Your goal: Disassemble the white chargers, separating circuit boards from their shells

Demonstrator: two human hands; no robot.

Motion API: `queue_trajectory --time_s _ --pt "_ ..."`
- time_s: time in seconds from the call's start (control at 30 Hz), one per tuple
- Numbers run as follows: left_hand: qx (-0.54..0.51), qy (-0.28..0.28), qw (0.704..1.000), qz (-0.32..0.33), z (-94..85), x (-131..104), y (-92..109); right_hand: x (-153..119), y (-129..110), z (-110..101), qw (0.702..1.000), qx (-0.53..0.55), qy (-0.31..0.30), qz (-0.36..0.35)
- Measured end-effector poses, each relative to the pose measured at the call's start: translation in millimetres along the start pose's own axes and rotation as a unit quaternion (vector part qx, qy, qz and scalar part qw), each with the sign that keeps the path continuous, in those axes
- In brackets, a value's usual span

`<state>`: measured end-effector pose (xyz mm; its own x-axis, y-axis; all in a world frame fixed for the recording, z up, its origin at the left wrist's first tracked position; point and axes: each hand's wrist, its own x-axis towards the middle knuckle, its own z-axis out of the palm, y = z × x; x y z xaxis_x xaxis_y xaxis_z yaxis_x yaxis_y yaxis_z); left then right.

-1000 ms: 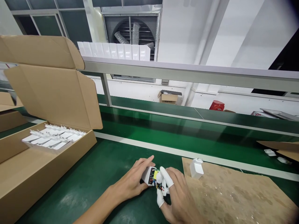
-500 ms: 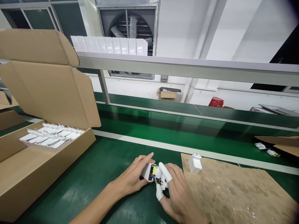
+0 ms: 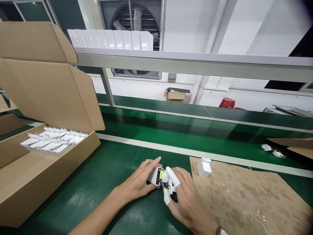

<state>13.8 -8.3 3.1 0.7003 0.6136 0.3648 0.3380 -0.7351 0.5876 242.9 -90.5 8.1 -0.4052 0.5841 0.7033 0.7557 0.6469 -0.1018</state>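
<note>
My left hand (image 3: 140, 181) is closed around a white adapter housing (image 3: 153, 176), its open end turned to the right. A circuit board (image 3: 161, 175) with a yellow-topped part and coloured wires shows at that opening, apparently partly inside. My right hand (image 3: 184, 192), with white finger cots on thumb and index finger, pinches the white plug end cap (image 3: 170, 186) joined to the board. Part of the cap is hidden by the fingers. A closed white adapter (image 3: 204, 167) stands upright just right of my right hand, on a brown cardboard sheet (image 3: 234, 195).
On the left, an open carton (image 3: 73, 163) holds rows of white adapters (image 3: 55, 138). Another board assembly (image 3: 273, 150) lies on the green belt (image 3: 183, 130) beside a cardboard piece (image 3: 293, 143). White housings (image 3: 117, 39) line the shelf rail (image 3: 171, 57) above.
My view has tipped down slightly. The board assembly on the belt has moved left, away from the cardboard piece. Both hands keep nearly the same hold on the adapter parts.
</note>
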Motion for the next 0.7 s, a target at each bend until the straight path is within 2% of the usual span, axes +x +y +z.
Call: queue_trajectory --time_s 0.37,0.43,0.53,0.6,0.7 --pt "-0.034 -0.018 0.999 0.005 0.0 1.5 12.1 -8.7 2.5 6.1 0.999 0.024 -0.03 -0.003" --pt "-0.057 -0.027 0.998 -0.002 1.9 -0.5 14.6 -6.9 0.4 4.9 0.996 0.081 -0.03 0.025" --pt "-0.091 -0.034 0.995 -0.032 2.9 -2.7 14.6 -2.0 -1.5 2.2 0.978 0.168 -0.044 0.117" --pt "-0.124 -0.038 0.991 -0.046 0.5 -2.5 11.8 -1.1 0.3 2.7 0.968 0.181 -0.041 0.17" --pt "-0.198 -0.041 0.977 -0.071 -6.2 -0.9 5.7 -7.9 7.7 8.0 0.97 0.164 -0.026 0.176"
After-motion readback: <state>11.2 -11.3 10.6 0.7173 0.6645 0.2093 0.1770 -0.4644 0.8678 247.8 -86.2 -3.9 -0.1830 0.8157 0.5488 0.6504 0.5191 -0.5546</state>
